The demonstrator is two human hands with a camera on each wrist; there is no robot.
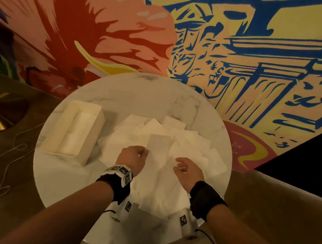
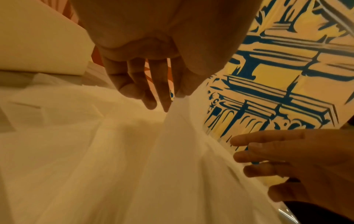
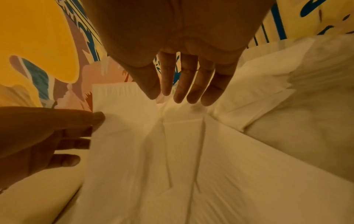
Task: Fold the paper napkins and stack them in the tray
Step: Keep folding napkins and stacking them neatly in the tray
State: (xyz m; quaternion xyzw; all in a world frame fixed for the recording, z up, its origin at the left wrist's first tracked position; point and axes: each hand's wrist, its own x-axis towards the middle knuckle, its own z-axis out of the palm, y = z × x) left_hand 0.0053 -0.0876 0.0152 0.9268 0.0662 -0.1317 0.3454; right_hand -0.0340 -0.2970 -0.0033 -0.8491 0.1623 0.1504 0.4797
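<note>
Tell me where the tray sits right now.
In the head view the cream tray stands on the left side of the round marble table, left of the napkin pile and ahead-left of the left hand.

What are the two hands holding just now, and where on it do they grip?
The left hand pinches a folded napkin by its left edge, lifting it above the pile. The right hand hovers open beside it, holding nothing.

On the table (image 1: 207, 115), the tray (image 1: 73, 131) sits left of the napkin pile (image 1: 183, 145).
</note>
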